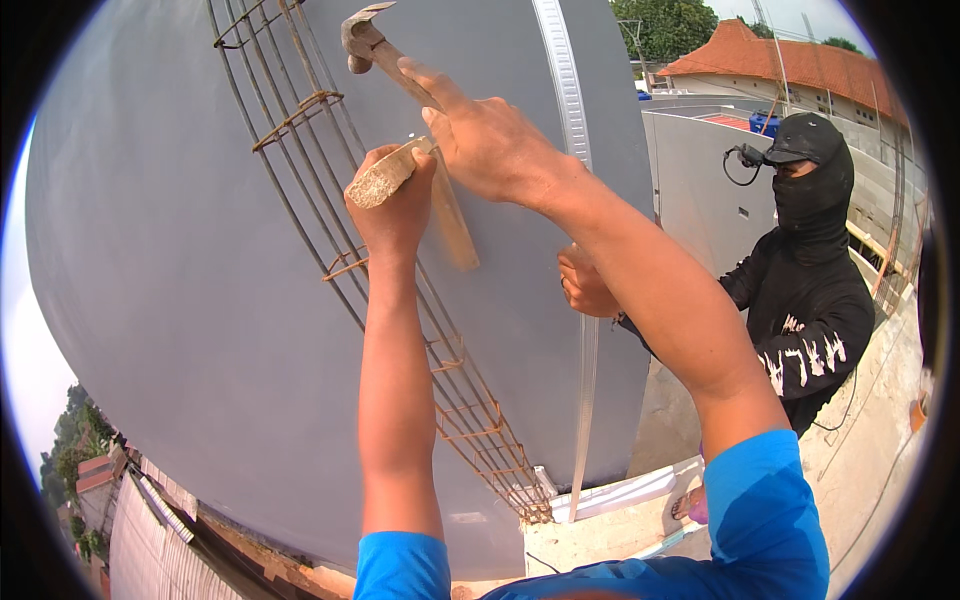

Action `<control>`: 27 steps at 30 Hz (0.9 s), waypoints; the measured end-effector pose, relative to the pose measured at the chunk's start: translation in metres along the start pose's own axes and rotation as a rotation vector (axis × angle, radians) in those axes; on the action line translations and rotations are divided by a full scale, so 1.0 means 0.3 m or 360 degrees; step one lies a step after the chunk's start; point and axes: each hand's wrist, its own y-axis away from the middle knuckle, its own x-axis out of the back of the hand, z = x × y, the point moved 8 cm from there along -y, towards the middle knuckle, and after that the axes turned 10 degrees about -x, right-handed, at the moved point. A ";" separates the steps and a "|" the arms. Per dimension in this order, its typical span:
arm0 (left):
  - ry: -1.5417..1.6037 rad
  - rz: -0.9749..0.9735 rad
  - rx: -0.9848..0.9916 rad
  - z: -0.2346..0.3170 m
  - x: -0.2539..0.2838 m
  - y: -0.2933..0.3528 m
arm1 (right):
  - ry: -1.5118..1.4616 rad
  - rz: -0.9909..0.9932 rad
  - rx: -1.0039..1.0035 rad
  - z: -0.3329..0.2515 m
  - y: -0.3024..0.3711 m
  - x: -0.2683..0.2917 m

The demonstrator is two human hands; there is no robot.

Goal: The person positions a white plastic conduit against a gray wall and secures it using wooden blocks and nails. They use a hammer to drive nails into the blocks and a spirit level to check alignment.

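Note:
My left hand (395, 215) is closed around a pale wooden piece (385, 180), its rough cut end turned toward me. My right hand (490, 145) grips the wooden handle of a claw hammer (362, 40), one finger stretched along it. The hammer's head points up and left, above my left hand. A tiny light speck shows at the top of the wood, too small to name. Below my right hand a wooden length (455, 230) slants down; whether it belongs to the held piece, I cannot tell. Beside my hands runs a tied rebar column cage (345, 225).
A grey wall panel (200, 300) stands behind the cage. To the right, a co-worker in black (810, 270) has a hand (585, 285) at a long slotted metal strip (570, 90). A white block (640, 490) lies at the panel's foot. Lower roofs (150, 550) show at bottom left.

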 end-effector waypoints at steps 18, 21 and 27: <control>0.0019 0.0029 -0.0162 0.024 -0.008 0.003 | 0.0453 0.0036 -0.0052 0.087 -0.037 0.034; -0.0027 0.0029 -0.0164 0.018 -0.002 -0.018 | 0.0160 0.0337 0.0093 -0.019 0.105 0.180; -0.0564 -0.0175 -0.0387 0.026 -0.101 0.074 | -0.0888 0.0571 -0.0017 0.295 0.674 0.181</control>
